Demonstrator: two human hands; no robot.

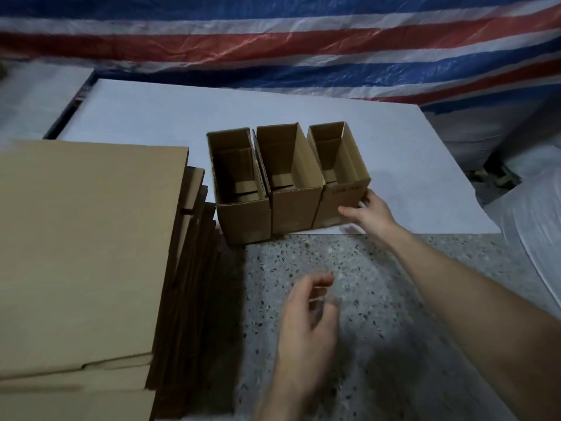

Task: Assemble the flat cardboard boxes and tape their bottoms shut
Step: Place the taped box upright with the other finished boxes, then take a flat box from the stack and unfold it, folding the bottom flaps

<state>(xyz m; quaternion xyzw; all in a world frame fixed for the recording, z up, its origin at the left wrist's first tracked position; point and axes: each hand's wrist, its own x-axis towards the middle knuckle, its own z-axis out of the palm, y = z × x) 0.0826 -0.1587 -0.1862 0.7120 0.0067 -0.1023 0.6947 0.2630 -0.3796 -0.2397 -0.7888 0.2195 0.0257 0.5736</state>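
Observation:
Three assembled brown cardboard boxes stand side by side with their tops open: the left box (243, 214), the middle box (296, 208) and the right box (331, 202). My right hand (368, 212) grips the right box at its near right corner, thumb on the front face and fingers round the side. My left hand (306, 323) hovers over the speckled floor nearer to me, fingers curled and blurred by motion. A faint translucent blur lies at its fingertips, and I cannot tell whether it holds anything. A tall stack of flat cardboard boxes (85, 238) fills the left.
The boxes stand on the near edge of a white sheet (151, 117) spread over the speckled stone floor (394, 284). A red, white and blue striped tarp (273, 41) hangs behind. White sacks or covers (531, 223) lie at the right.

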